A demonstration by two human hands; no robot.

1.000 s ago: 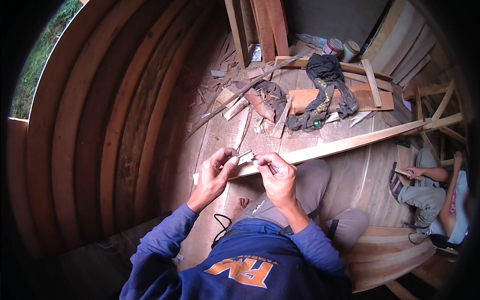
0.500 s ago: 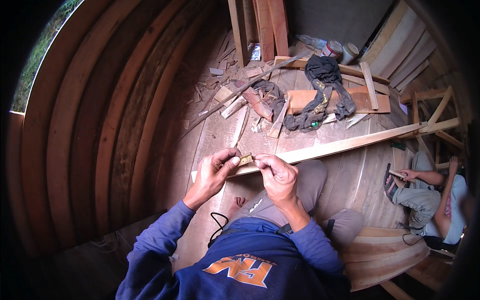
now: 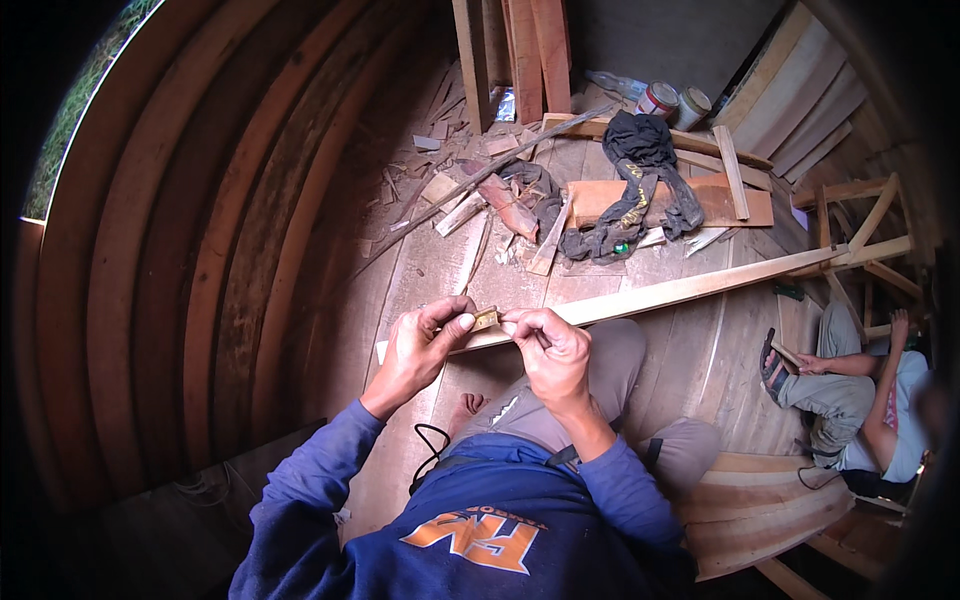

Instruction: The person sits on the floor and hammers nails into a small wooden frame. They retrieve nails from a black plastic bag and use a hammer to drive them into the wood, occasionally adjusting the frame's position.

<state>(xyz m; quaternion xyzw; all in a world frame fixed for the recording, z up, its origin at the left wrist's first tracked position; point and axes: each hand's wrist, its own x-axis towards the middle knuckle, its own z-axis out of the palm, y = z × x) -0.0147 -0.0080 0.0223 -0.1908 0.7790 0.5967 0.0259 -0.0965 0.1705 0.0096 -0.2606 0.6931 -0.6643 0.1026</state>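
- I see my left hand (image 3: 418, 345) and right hand (image 3: 547, 345) raised close together over my lap, both pinching one small tan wooden piece (image 3: 486, 319) between them.
- The left thumb and forefinger close on the piece's left end; the right hand's fingertips clamp its right end.
- Just beyond the hands, a long pale wooden batten (image 3: 680, 291) runs from under them out to the right, lying across the curved plank floor (image 3: 690, 350).
- Farther ahead of the hands lie loose wooden offcuts (image 3: 455, 200) and a dark crumpled cloth (image 3: 640, 150) draped over a flat orange-brown board (image 3: 720, 200).
- Beyond the cloth stand two small round tins (image 3: 672, 100), beside upright reddish planks (image 3: 520, 50).
- Well off to the right of my right hand, another person (image 3: 860, 400) sits on the floor, a sandalled foot turned toward me.
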